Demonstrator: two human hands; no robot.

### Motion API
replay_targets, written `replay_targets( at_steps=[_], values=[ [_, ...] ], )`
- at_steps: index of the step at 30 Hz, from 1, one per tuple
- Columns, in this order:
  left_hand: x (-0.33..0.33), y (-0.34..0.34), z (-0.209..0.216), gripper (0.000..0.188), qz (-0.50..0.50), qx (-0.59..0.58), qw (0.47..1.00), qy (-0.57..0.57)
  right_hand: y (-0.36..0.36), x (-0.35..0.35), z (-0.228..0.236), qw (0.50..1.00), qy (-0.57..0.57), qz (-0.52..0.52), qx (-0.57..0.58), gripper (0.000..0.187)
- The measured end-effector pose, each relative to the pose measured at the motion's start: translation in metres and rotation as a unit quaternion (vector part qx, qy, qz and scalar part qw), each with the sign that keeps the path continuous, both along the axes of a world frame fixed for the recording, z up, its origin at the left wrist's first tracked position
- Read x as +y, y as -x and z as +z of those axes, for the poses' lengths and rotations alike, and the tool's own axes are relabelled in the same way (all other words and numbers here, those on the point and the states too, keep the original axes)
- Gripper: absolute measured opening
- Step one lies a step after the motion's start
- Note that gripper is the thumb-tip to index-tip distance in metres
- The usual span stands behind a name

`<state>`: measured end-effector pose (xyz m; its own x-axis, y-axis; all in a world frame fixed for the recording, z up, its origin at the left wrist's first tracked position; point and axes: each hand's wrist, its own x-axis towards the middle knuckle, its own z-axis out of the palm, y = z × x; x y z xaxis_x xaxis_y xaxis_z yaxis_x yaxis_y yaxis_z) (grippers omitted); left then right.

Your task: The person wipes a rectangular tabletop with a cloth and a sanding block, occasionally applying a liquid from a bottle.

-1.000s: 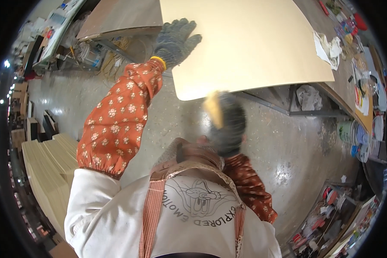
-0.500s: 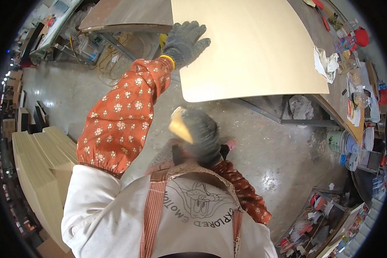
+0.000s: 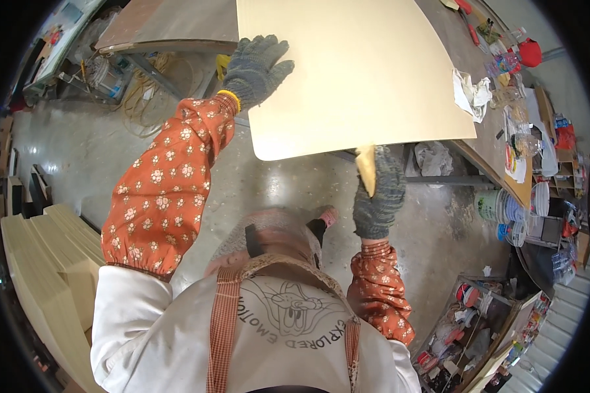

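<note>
A large pale board (image 3: 354,72) with rounded corners lies across the bench. My left hand (image 3: 256,69), in a dark grey knit glove, rests on its left side with the fingers spread. My right hand (image 3: 381,193), gloved the same way, is closed on a yellow folded pad (image 3: 366,171) at the board's near edge. The pad's top end meets or nearly meets that edge; actual contact I cannot tell. Its exact kind does not show.
A crumpled white cloth (image 3: 471,95) lies by the board's right edge. Bottles and a red container (image 3: 530,52) crowd the bench's right side, with buckets (image 3: 498,205) below. Stacked pale boards (image 3: 42,262) stand at left. A cluttered shelf (image 3: 469,327) is at lower right.
My right hand has moved from in front of my chest forward and right to the board's near edge, carrying the yellow pad. My left hand stays flat on the board; the whole view has shifted slightly.
</note>
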<state>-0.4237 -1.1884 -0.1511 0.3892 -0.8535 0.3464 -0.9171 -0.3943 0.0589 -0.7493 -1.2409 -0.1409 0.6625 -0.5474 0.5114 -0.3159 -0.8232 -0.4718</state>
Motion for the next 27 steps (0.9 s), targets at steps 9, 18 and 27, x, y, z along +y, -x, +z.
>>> replay_targets(
  at_steps=[9, 18, 27],
  values=[
    [0.003, 0.004, 0.014, 0.049, 0.013, 0.017, 1.0, 0.013, -0.009, -0.012, 0.012, 0.996, 0.057, 0.066, -0.018, 0.043],
    [0.0, 0.007, 0.016, 0.042, -0.026, -0.015, 0.999, 0.046, -0.03, 0.016, -0.02, 0.987, 0.048, 0.133, -0.072, 0.038],
    [0.002, 0.011, 0.017, 0.039, -0.053, -0.029, 0.996, 0.063, 0.066, -0.14, 0.013, 0.995, 0.07, -0.064, -0.008, 0.047]
  ],
)
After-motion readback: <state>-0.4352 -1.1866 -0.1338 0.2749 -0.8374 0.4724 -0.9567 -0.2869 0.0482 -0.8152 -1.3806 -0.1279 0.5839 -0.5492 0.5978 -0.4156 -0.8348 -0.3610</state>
